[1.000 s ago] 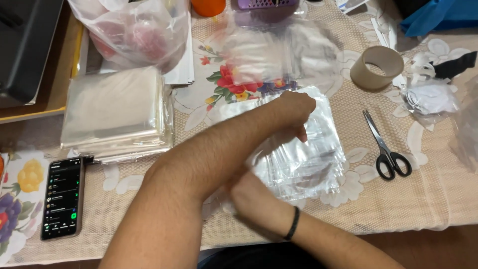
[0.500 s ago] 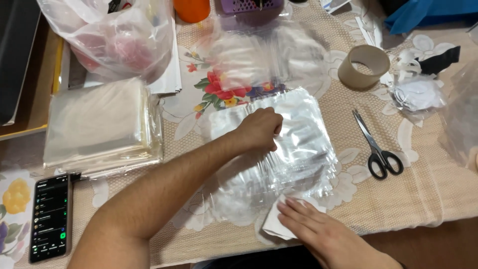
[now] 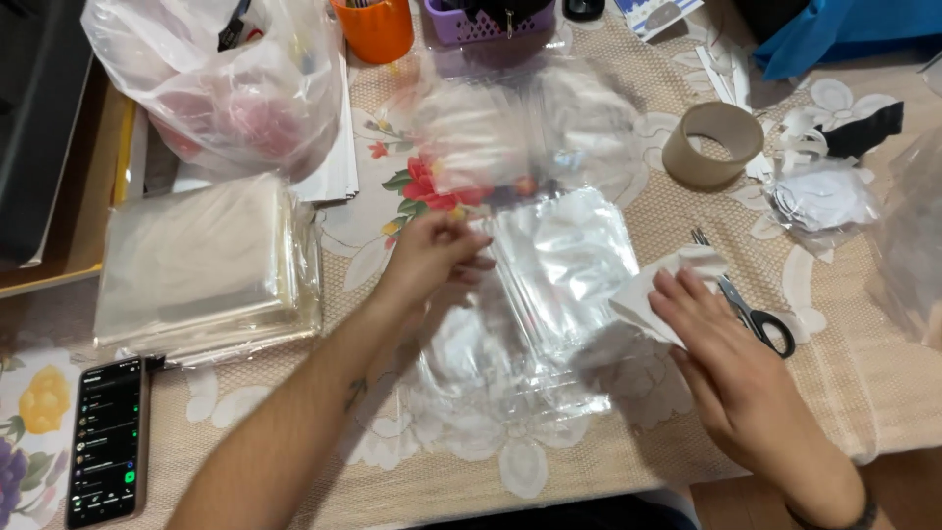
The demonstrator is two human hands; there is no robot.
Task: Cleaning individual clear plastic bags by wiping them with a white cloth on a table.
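Right hand (image 3: pixel 731 363) over scissors (image 3: pixel 751 312)

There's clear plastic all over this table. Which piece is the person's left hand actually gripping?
The flat clear bag at the centre of the table: the left hand pinches its left edge. The stack of clear bags farther left and the knotted bag lie untouched.

The scene is evenly and fairly brightly lit from above, with a warm cast. Glare is thrown off the clear plastic sheet (image 3: pixel 559 285) in white streaks, and softer sheen is seen on the stack of clear bags (image 3: pixel 196 260). A soft shadow is cast beside the right hand (image 3: pixel 731 368). Motion blur is seen on both hands, most on the left hand (image 3: pixel 432 260). Slight stretching is noticed toward the corners.
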